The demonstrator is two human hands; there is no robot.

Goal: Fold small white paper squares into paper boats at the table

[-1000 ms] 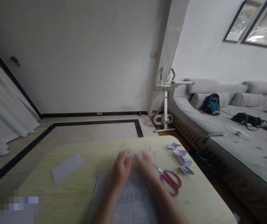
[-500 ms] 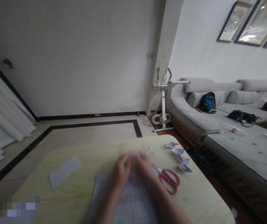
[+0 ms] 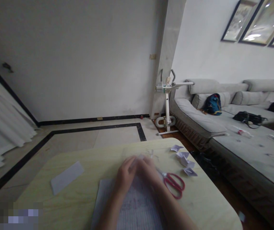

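In the head view, the person's left hand [image 3: 125, 173] and right hand [image 3: 148, 170] are drawn close together near the far edge of the wooden table [image 3: 91, 158], thumbs and fingers pinched narrow around a small piece of white paper [image 3: 140, 156]. The paper sits between the fingertips of both hands, its upper part showing just past them and the rest covered by the fingers; which finger presses where cannot be told through the blur. What shows of it is pale, thin and faintly violet-white, with smeared edges, so its folds and outline cannot be made out. Below the grip, under the wrists and forearms, lies a ruled sheet [image 3: 137, 212] with close lines and blurred marks. Just beyond the right fingers are thin paper scraps [image 3: 152, 154] on the tabletop. To the right of the grip, beside the right wrist, lies a pair of red-handled scissors [image 3: 174, 184], its blades directed toward the right hand and partly hidden. Farther right, near the table's edge, four folded paper shapes [image 3: 188, 163] with pointed corners stand in a loose row. Well left of the grip, a white rectangular paper strip [image 3: 66, 178] lies flat and slanted.
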